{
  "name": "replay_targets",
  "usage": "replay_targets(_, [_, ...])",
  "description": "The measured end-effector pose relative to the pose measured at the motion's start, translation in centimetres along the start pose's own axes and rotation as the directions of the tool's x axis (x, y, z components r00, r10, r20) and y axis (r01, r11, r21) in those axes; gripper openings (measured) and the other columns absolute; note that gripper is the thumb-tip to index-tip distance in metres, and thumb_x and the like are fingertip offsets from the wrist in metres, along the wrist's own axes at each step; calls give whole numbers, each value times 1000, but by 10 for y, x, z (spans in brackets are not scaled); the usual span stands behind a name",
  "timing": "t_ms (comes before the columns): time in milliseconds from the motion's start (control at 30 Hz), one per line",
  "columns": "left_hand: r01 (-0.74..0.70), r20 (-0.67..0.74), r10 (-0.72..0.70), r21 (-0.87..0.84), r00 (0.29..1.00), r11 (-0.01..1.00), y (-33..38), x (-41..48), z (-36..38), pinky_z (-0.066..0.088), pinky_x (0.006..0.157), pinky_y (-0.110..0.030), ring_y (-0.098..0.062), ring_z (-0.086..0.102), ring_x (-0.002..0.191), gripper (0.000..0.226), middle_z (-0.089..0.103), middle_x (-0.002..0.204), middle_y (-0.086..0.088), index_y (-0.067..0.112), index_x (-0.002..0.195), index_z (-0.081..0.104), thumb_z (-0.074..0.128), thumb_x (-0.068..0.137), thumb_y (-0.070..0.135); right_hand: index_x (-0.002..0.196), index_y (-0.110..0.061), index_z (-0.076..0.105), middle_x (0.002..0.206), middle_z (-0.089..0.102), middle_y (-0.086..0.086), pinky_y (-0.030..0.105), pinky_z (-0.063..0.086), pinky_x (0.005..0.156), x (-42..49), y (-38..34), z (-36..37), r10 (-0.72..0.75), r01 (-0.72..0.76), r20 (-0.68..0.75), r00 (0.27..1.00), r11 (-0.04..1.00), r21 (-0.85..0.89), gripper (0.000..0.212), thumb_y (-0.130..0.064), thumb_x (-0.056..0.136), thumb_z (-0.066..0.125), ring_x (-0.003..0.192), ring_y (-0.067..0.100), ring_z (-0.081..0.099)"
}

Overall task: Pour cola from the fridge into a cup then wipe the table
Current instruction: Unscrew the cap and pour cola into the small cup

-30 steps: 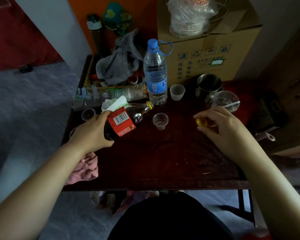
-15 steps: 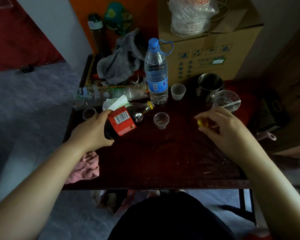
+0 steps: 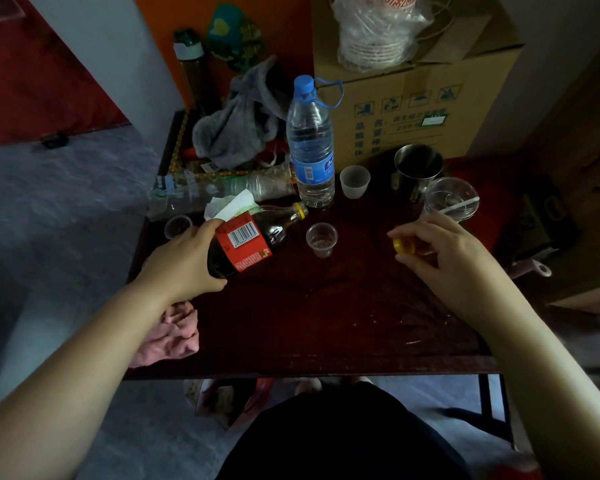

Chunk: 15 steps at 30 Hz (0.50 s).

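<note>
My left hand (image 3: 184, 256) grips a cola bottle (image 3: 253, 237) with a red label, tilted so its open yellow-ringed neck points right and up, just left of a small clear plastic cup (image 3: 321, 239). The cup stands on the dark red table (image 3: 326, 323) with a little brown liquid at its bottom. My right hand (image 3: 440, 251) holds the yellow cap (image 3: 403, 246) between its fingertips, to the right of the cup. A pink cloth (image 3: 174, 336) lies at the table's front left edge.
A tall water bottle (image 3: 310, 147), a white plastic cup (image 3: 354, 181), a steel mug (image 3: 418, 168) and a clear bowl with a spoon (image 3: 451, 199) stand behind. A cardboard box (image 3: 413, 98), grey cloth (image 3: 243, 126), another small cup (image 3: 178, 226) and crushed bottle (image 3: 222, 192) crowd the back left.
The cola bottle's neck has risen slightly and stays beside the small cup. My right hand with the cap has barely moved.
</note>
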<state>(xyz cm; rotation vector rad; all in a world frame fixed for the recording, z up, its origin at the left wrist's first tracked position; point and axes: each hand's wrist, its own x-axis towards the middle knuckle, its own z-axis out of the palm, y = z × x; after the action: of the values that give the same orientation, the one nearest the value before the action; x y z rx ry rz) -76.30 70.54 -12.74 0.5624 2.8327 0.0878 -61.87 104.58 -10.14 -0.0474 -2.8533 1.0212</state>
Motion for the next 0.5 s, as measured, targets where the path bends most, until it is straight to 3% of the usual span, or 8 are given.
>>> replay_targets(267, [-15,4,15,19,1000,1000,0,2,0,51,77,-42,-23,56,109,99,53,127,-2,32,138,21,79,58,44,112,-24,64,105,52,-9,-1,35,77,-2,2,0,12,-12,-6,1000,1000,5,31,-16,82,69,86,-3,52])
replay_targets(500, [-10,5,10,24,1000,1000,4,3,0,50,77,-40,-24,56,111,99,52,129,-2,31,139,22,79,59,42,113,-25,64,106,53,-10,8,41,73,-2,2,0,18,-18,4,1000,1000,2,31,-18,83,68,87,4,56])
